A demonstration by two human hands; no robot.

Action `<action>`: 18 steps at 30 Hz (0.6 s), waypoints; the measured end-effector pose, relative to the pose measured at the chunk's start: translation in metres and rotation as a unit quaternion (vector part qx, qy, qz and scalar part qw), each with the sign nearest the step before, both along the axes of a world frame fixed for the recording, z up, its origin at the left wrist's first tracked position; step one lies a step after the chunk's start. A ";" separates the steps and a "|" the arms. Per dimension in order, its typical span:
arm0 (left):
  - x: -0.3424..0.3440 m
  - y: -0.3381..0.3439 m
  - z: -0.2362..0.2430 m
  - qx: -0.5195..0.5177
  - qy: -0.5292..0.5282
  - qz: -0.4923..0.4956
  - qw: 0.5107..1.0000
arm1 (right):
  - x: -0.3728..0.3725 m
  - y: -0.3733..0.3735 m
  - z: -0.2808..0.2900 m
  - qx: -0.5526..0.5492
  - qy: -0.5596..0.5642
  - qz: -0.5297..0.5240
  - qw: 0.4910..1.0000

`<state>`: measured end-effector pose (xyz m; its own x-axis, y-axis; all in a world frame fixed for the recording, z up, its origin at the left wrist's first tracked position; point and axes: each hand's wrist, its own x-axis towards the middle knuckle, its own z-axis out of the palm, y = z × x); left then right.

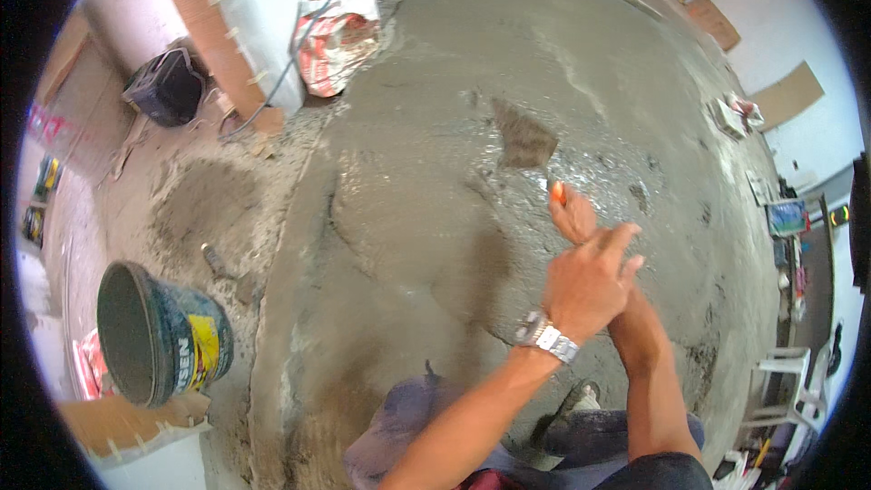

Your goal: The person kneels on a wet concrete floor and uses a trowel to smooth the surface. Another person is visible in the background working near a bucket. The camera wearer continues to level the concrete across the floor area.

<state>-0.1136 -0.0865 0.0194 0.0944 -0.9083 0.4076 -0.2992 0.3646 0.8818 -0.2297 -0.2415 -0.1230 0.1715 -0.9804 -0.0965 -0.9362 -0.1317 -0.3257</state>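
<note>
Wet grey mortar [408, 218] is spread across the floor before me. My right hand [573, 216] is closed round the orange handle of a trowel [523, 136]. Its mortar-smeared blade lies at or just above the wet surface, pointing away from me; contact is not certain. My left hand [588, 283], with a metal watch [546, 338] on its wrist, crosses over my right wrist. Its fingers are stretched out and apart, holding nothing. Whether it touches the right wrist cannot be made out.
At the left stands a dark bucket [163, 336] with a yellow label. A small tool [214, 260] lies beside the mortar's edge. A red and white sack [337, 44] leans by the wall corner, near a black crate [166, 88]. A white plastic chair [787, 386] stands right.
</note>
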 end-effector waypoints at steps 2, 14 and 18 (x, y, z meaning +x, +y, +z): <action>0.005 -0.008 -0.001 0.008 0.029 -0.001 1.000 | -0.038 0.047 -0.018 0.069 -0.039 0.027 0.996; 0.006 -0.039 -0.005 0.073 0.121 0.032 0.989 | -0.167 0.247 -0.079 0.470 0.064 0.100 0.875; -0.012 -0.041 -0.004 0.095 0.140 0.001 0.986 | -0.184 0.208 -0.085 0.388 0.071 0.069 0.916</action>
